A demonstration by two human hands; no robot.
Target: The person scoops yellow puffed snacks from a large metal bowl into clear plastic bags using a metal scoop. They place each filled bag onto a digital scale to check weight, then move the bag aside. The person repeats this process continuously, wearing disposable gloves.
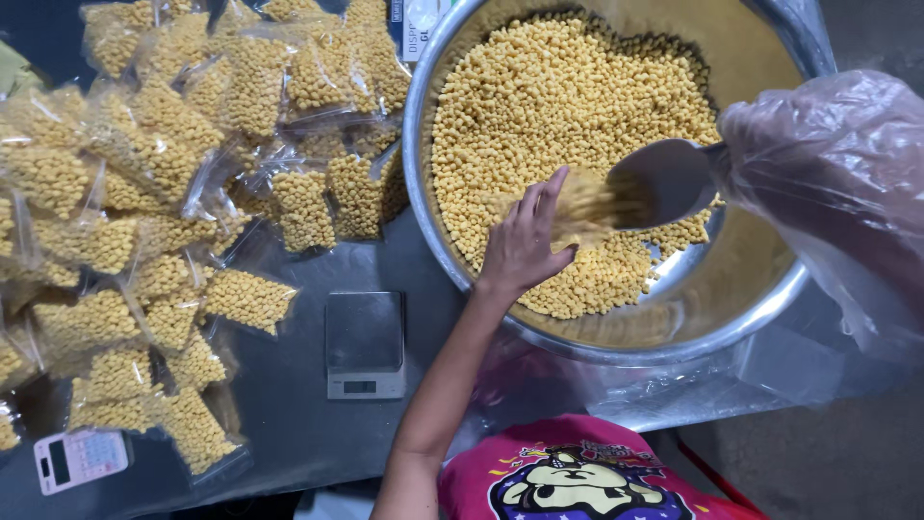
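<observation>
My left hand (523, 246) reaches over a big steel bowl (416, 144) and pinches a small clear bag (583, 207), blurred and partly filled with yellow puffed snack pieces. My right hand (828, 159), covered by a loose clear plastic glove, grips the handle of a metal scoop (666, 178). The scoop's mouth is tipped against the bag's opening, and pieces are spilling into it. The bowl is heaped with the same yellow pieces (558, 101); its bare bottom shows at the lower right.
Several sealed clear bags of the snack (144, 193) are piled across the left of the grey metal table (289, 414). A small digital scale (364, 345) sits beside the bowl. A white calculator (82, 458) lies at the lower left. Clear plastic sheeting (674, 390) lies under the bowl.
</observation>
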